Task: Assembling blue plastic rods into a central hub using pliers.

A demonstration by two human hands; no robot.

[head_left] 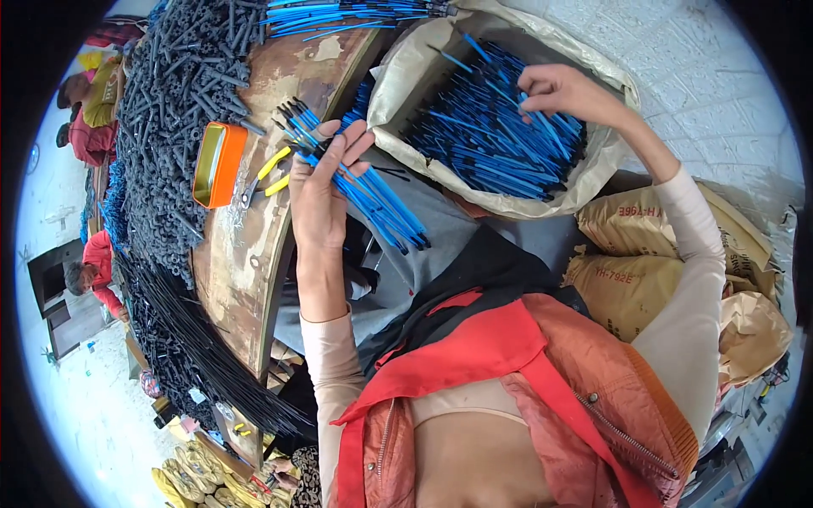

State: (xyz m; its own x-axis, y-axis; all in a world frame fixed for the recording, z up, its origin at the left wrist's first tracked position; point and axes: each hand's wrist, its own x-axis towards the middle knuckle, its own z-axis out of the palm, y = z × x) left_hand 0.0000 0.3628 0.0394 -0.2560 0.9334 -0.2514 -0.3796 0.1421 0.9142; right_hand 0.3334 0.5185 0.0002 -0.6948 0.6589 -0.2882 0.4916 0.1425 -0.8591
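Note:
My left hand (326, 173) is closed around a bundle of thin blue rods with black ends (385, 207), the thumb lying across them. The bundle slants from upper left to lower right, and its ends stick out on both sides of the hand. Further right, my right hand (555, 91) is over an open paper sack (391, 93) full of similar blue rods (487, 140). Its fingers are curled and closed at the top of the pile; whatever they grip cannot be made out among the rods.
Left of me, a worn wooden table (241, 262) holds heaped dark plastic parts (169, 110), an orange box (224, 165) and yellow-handled pliers (275, 169). More blue rods (339, 13) lie at its far end. Brown sacks (627, 284) are stacked at right. Other people (97, 262) sit beyond the table.

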